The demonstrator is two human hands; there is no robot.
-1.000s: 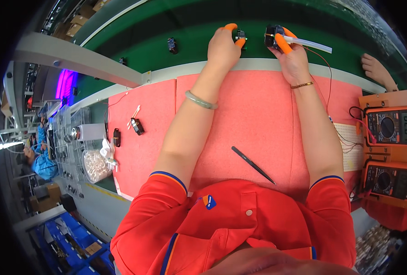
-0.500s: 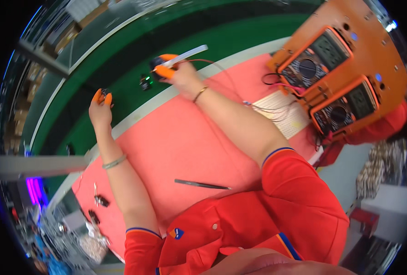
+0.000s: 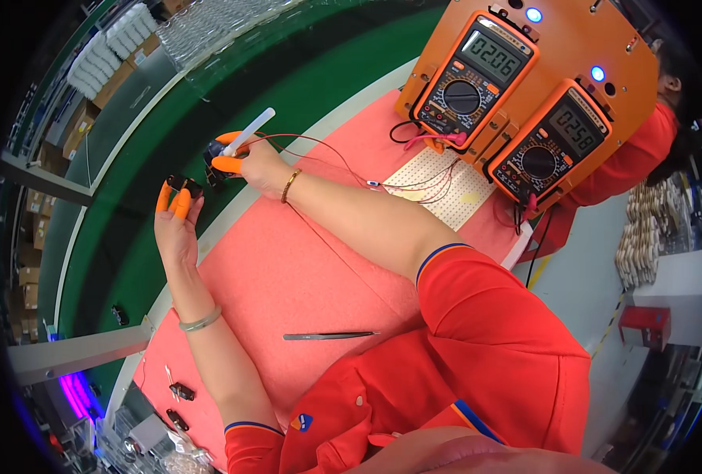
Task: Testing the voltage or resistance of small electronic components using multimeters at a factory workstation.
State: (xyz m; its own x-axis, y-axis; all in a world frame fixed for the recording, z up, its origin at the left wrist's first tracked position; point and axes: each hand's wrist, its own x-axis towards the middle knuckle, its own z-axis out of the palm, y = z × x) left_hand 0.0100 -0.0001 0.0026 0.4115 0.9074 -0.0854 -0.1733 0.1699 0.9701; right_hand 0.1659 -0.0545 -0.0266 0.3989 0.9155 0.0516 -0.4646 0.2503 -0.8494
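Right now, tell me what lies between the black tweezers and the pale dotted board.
In the head view, the right forearm crosses between them; pink mat separates it from the tweezers.

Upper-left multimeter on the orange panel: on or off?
On. The upper-left multimeter shows dark digits across its display.

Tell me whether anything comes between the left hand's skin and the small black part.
Only the orange finger covers: the left hand holds the small black part through them. Nothing else visible stands between.
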